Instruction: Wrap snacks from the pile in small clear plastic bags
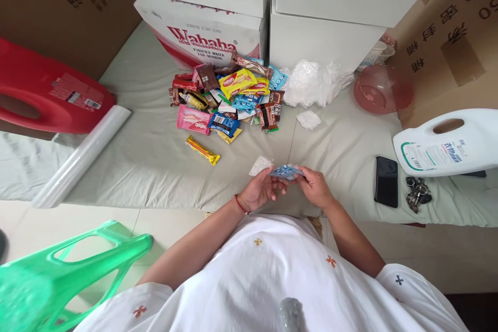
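Note:
Between my two hands, near the front edge of the cloth-covered surface, is a small blue snack packet (pixel 287 171). My left hand (pixel 260 190) pinches its left end, with the lower fingers partly curled beneath. At the other end, my right hand (pixel 314 187) grips the packet between thumb and fingers. Just beyond my left hand lies a crumpled piece of clear plastic (pixel 260 166). A yellow wrapped snack bar (pixel 203 150) sits apart to the left. Farther back is a pile of wrapped snacks (pixel 233 96) in pink, yellow, blue, red and brown.
Crumpled clear plastic bags (pixel 313 83) and a folded plastic piece (pixel 309 120) lie right of the pile. Farther right are a pink bowl (pixel 383 91), white detergent bottle (pixel 451 142), phone (pixel 386 181) and keys (pixel 418 193). Left are a plastic roll (pixel 83 155) and green stool (pixel 73 264).

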`<state>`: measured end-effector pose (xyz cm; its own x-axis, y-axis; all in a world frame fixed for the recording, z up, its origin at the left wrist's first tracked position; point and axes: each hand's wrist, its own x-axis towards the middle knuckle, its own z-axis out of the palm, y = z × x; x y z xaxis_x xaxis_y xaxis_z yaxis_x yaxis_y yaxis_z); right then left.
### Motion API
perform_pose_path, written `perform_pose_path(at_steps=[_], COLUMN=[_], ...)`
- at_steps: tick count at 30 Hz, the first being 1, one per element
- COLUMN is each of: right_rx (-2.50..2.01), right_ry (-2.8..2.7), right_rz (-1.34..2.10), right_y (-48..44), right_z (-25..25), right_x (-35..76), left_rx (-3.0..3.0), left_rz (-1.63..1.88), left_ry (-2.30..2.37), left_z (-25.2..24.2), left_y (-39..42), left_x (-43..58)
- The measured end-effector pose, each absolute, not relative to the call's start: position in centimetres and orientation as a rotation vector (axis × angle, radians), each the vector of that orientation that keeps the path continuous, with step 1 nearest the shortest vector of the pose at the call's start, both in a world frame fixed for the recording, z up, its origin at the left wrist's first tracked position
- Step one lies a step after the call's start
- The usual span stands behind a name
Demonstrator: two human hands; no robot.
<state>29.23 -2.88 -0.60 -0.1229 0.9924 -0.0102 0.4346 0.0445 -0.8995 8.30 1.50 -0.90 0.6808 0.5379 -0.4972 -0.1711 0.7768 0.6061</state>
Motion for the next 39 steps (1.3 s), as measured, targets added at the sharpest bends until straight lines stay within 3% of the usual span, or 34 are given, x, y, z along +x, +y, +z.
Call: perform_pose_path(at_steps=[10,17,20,24,30,34,39], right_rx=[-1.674,-1.578,-1.694,-1.7,-1.661,-1.703,-1.567], right_ry=[-1.213,-0.694,-0.593,-0.703,-0.886,-1.101,-1.011], right_rz=[1.373,0.635,0.626,0.716,1.117,1.44,1.571], right_y=[-3.8,6.3,9.3,7.9,2.0,0.3,0.7], right_z=[-0.5,8.4,10.5,7.4,-0.3,-2.1,-2.3], right_x=[28.6,41.8,46.7,44.7,32.3,26.6,24.0], left_rx=[1.0,1.27,1.347,1.597,2.117,2.072,1.855], left_rz=[0.293,0.56,0.76,0.897,0.696,0.558,0.719], left_ry=[0.984,1.12,1.306,1.521,1.29,1.248,1.268], left_z=[-2.3,-1.0,-1.2,-2.0,-3.0,-3.4,-3.3], left_y=[0.1,0.0,-0.1,-0.3,1.7,3.4,2.8], left_x=[9.0,5.7,3.3,1.3,2.6,4.0,4.7])
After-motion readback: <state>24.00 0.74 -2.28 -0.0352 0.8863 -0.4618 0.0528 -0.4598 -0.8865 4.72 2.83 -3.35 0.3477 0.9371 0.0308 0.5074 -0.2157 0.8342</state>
